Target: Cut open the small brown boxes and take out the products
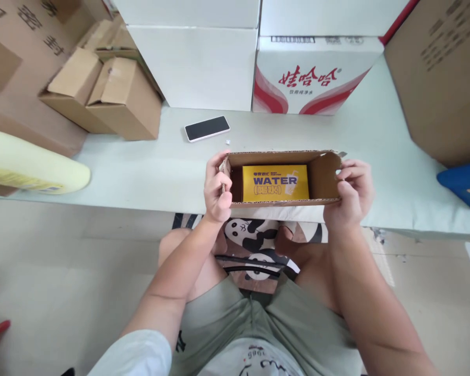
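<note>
An open brown cardboard box (324, 175) sits at the near edge of the pale table (160, 167). Inside it lies a yellow pack (275, 183) printed with "WATER". My left hand (216, 188) grips the box's left end, fingers curled over the flap. At the other end my right hand (350, 192) holds the right flap, thumb and fingers pinched on the cardboard.
A phone (207, 128) lies face up behind the box. Small brown cartons (105, 94) stand at back left, white boxes (198, 62) and a red-and-white water carton (311, 78) at the back. A large brown box (442, 73) and a blue item (464, 183) are right, a yellow roll (27, 167) left.
</note>
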`<action>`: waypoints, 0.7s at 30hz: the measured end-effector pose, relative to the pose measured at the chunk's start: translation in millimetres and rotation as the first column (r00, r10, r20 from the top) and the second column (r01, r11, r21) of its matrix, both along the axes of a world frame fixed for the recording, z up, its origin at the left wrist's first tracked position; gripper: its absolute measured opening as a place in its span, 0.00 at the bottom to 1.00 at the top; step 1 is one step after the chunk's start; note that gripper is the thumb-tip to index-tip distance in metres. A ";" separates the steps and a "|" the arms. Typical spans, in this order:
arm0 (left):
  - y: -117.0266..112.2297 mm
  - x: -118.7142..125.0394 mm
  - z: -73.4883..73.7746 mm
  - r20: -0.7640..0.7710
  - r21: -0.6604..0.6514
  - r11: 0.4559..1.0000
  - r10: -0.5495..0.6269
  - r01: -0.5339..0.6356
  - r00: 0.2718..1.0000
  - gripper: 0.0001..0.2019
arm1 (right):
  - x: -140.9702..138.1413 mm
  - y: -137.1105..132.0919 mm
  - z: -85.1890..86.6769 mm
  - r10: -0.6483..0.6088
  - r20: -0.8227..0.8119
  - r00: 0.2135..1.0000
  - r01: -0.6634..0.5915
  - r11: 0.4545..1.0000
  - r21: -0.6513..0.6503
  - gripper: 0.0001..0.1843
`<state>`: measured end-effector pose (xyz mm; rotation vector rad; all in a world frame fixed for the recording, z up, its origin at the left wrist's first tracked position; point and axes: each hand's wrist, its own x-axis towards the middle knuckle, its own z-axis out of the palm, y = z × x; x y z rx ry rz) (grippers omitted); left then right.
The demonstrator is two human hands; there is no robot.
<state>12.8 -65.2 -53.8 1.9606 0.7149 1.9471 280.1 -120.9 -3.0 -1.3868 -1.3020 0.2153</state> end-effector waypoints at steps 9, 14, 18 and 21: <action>-18.8 0.7 13.4 -0.101 0.083 0.997 0.005 0.004 0.995 0.17 | -20.0 -59.2 61.3 -0.095 0.163 0.982 0.086 0.994 0.064 0.06; -31.3 -0.3 15.2 -0.093 0.126 0.991 -0.031 0.043 0.995 0.15 | -39.1 -55.5 108.1 0.237 0.350 0.906 -0.050 0.883 -0.467 0.12; -32.4 0.1 18.1 -0.093 0.115 0.993 -0.025 0.036 0.995 0.14 | -47.9 -21.4 108.6 0.396 0.637 0.661 0.242 0.692 -0.680 0.21; -31.5 0.2 18.2 -0.094 0.101 0.994 -0.026 0.036 0.995 0.13 | -42.4 5.3 95.0 0.536 0.678 0.504 0.310 0.620 -0.721 0.26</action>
